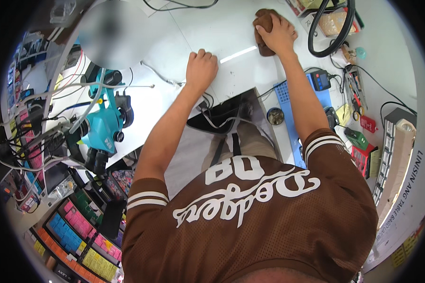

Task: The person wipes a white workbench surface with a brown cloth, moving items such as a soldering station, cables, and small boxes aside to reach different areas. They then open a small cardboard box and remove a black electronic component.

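Note:
At the far right of the white worktable [184,28], my right hand [279,35] is pressed down on a crumpled brown cloth [265,18]. Its fingers curl over the bunched fabric, and part of the cloth shows past the thumb side. My left hand [202,68] rests on the tabletop nearer the middle, its fingers folded into a loose fist. Nothing shows inside that fist. Both arms reach forward from brown short sleeves.
On the left stands a teal microscope [104,127] among tangled cables. A blue mat [295,127], a small round container [275,116] and a black device with a screen [320,80] lie right. Beyond are hand tools [356,92] and a black hose [311,42].

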`<state>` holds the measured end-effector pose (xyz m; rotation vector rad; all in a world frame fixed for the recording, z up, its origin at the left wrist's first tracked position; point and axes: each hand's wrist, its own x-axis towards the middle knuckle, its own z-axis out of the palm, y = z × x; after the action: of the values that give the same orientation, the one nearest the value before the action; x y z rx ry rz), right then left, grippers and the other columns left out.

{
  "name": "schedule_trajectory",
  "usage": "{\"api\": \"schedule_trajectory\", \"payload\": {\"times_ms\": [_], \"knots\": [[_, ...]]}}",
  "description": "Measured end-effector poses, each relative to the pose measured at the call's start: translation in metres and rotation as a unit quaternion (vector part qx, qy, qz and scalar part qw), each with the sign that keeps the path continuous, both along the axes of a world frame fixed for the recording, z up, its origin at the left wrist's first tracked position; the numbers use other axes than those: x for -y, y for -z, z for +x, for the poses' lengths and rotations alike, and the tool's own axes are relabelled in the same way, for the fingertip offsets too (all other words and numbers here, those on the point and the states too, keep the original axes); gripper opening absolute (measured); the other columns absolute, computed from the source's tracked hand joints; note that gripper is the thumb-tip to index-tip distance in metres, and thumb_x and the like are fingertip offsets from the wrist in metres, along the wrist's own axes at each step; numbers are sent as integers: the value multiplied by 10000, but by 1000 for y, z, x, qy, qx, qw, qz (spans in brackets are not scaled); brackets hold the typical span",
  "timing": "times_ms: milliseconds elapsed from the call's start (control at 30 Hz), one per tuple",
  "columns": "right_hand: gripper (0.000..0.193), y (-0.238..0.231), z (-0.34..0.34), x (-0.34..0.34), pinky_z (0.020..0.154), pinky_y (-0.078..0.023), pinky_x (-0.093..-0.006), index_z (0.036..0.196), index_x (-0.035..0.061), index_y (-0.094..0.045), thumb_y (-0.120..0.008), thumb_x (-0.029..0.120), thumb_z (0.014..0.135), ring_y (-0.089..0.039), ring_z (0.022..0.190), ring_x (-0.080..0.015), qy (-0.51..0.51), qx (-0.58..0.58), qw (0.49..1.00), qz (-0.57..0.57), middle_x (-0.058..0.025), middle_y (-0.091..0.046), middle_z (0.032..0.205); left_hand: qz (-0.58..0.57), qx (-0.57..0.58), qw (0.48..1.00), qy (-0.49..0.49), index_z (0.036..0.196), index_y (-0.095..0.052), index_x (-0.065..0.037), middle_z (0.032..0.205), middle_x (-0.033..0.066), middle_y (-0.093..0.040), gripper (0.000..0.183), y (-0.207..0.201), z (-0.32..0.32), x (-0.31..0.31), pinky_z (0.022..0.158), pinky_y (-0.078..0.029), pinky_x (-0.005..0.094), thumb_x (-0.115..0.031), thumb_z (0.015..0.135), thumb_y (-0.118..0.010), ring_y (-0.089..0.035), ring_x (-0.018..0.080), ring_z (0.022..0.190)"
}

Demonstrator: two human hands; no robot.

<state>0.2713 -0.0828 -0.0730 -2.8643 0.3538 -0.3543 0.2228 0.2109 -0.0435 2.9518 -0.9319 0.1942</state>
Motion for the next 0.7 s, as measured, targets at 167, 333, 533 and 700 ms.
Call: {"api": "schedule_trajectory", "payload": {"times_ms": [167,333,533,700], "knots": [[390,-43,-30,-39,962,-495,-496,1240,106,-737,-711,336,926,-637,1143,-377,-177,213,942,190,-151,-722,1172,-314,-252,889,-219,979,-761,-53,912,21,-728,179,-16,7,-30,786,-487,363,-206,915,-692,-621,178,880],[268,-14,-97,-116,887,-540,-455,1165,32,-753,-646,197,983,-666,993,-377,-392,-114,863,299,-170,-717,1072,-685,-432,501,-304,1100,-624,-13,928,44,-627,259,-73,-18,-55,669,-410,246,-244,1032,-528,-516,130,756],[171,4,-108,-170,866,-574,-426,1003,53,-768,-646,158,943,-647,1030,-320,-466,-38,849,245,-112,-659,1040,-791,-454,312,-265,905,-431,-125,752,6,-438,162,-91,-106,-88,576,-336,269,-206,1028,-366,-380,111,635],[102,0,-87,-179,814,-604,-402,841,26,-702,-621,77,876,-655,1009,-289,-562,-51,818,112,-103,-658,1005,-798,-445,294,-279,876,-410,-135,722,-2,-408,177,-84,-169,-99,550,-315,273,-205,1027,-349,-359,106,611]]}}
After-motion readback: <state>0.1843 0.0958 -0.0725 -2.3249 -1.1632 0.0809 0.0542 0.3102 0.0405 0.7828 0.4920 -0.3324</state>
